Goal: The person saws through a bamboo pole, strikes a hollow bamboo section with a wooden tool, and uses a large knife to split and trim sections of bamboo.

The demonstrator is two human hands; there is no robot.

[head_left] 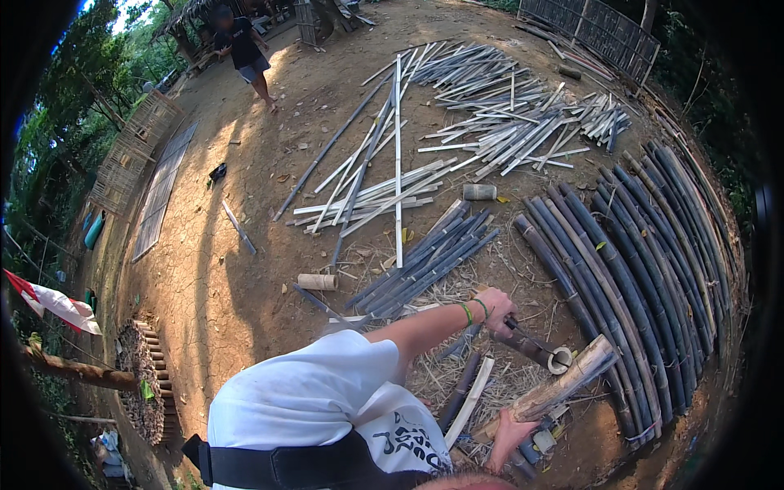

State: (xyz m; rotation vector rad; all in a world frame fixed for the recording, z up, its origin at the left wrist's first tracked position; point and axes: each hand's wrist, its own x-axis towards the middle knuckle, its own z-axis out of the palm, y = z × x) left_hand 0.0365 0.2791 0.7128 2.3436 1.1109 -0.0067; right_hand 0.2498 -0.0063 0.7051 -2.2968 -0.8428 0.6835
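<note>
Two hands: left hand [495,313] grasps a tool [512,323], tip indistinct; below that grip, right hand [511,436] touches a log [562,379], fingers partly hidden, hold undeterminable.

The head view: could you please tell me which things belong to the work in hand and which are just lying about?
In use, it seems:
- tool, in the left hand
- bamboo tube, open end by the log
- log, right hand on it

Lying about, apparently:
- pale strips
- dark poles
- short bamboo pieces
- flat panel
</note>
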